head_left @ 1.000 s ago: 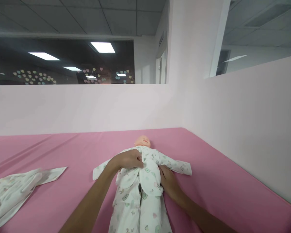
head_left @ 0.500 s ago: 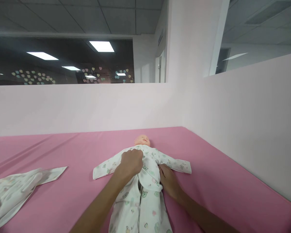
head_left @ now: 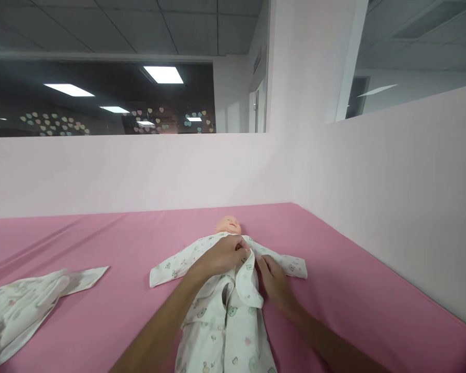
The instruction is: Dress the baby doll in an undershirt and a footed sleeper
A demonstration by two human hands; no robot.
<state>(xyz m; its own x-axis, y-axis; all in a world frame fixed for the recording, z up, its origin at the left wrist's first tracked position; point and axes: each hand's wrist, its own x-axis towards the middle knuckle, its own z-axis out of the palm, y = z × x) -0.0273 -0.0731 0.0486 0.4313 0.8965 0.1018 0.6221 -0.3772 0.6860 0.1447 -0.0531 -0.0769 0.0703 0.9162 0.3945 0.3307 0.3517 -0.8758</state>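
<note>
A doll with a pale plastic head [head_left: 228, 225] lies on its back, dressed in a white printed top [head_left: 178, 261] with both sleeves spread outward. My left hand [head_left: 229, 253] is over the doll's chest, its fingers pinching the edge of the top's front flap, which is lifted and folded toward the right. Beside the chest on the right, my right hand [head_left: 272, 277] has its fingers closed at the side of the top. White printed pants [head_left: 236, 336] extend below the top toward the bottom edge.
Another white printed garment [head_left: 27, 305] lies crumpled at the left on the pink sheet [head_left: 132, 295]. White walls [head_left: 140, 173] with windows above border the surface behind and at the right.
My left hand has moved right across the chest, and the front flap has shifted and folded to the right with it. My right hand has moved slightly right.
</note>
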